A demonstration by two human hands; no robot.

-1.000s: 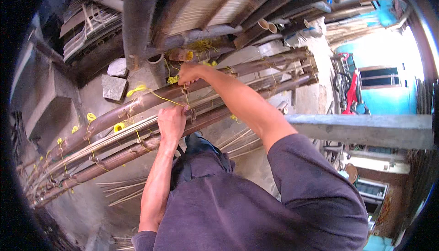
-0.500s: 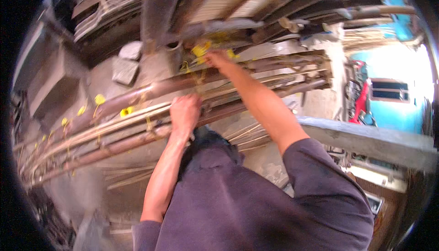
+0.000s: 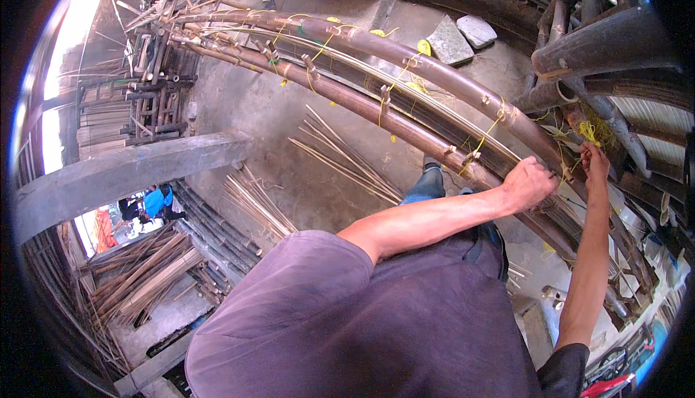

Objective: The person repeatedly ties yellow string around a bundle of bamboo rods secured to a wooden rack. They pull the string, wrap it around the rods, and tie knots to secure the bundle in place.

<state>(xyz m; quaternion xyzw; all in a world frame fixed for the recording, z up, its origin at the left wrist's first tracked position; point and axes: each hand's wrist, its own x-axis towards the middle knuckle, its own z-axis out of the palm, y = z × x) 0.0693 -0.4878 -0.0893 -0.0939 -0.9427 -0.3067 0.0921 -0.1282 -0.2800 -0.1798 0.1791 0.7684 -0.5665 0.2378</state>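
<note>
A long frame of brown bamboo poles (image 3: 413, 139) runs slantwise in front of me, with wooden pegs and yellow string lashings (image 3: 483, 137) along it. Thin bamboo strips (image 3: 362, 65) lie lengthwise between its poles. My left hand (image 3: 531, 184) is closed in a fist over the strips; what its fingers hold is hidden. Farther right, beyond the outer pole, my right hand (image 3: 595, 162) pinches a tangled bundle of yellow string (image 3: 591, 133). Small yellow string coils (image 3: 424, 47) hang along the far pole.
Loose bamboo strips (image 3: 347, 152) lie on the concrete floor beside the frame. Two stone blocks (image 3: 450, 39) sit beyond it. Thick dark bamboo poles (image 3: 608, 43) stand at upper right. A concrete beam (image 3: 130, 173) crosses the left side, near a pile of bamboo slats (image 3: 145, 271). People (image 3: 153, 201) are far off.
My view has swung left, so the frame and both hands now appear farther right. The right hand keeps the yellow string; the left remains closed at the strips.
</note>
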